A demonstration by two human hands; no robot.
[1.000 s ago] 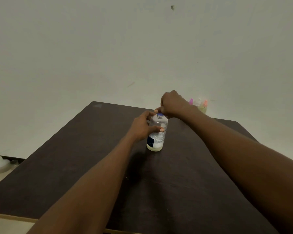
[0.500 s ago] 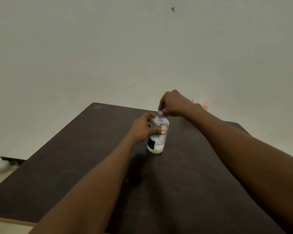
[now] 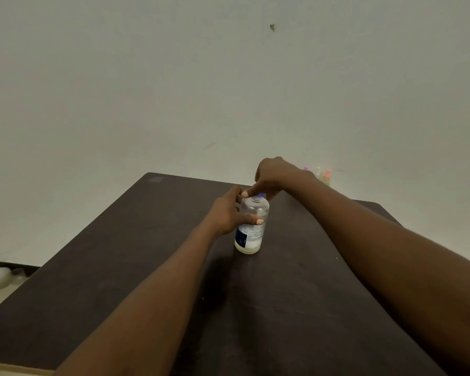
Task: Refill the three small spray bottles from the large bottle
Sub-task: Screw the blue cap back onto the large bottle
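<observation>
clear bottle [image 3: 251,226], blue cap [image 3: 260,196], navy-white label [image 3: 246,234]; dark brown table [image 3: 120,267].

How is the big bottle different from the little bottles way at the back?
The big bottle is clear with a blue cap; the little bottles have pink and orange tops. The left hand grips the big bottle and the right hand pinches its cap; nobody touches the little bottles. The big bottle stands mid-table; the little bottles sit at the far edge, partly hidden. All are on the dark table.

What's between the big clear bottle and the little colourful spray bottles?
The person's right hand, its fingers on the blue cap of the large clear bottle; seen in head view.
</observation>
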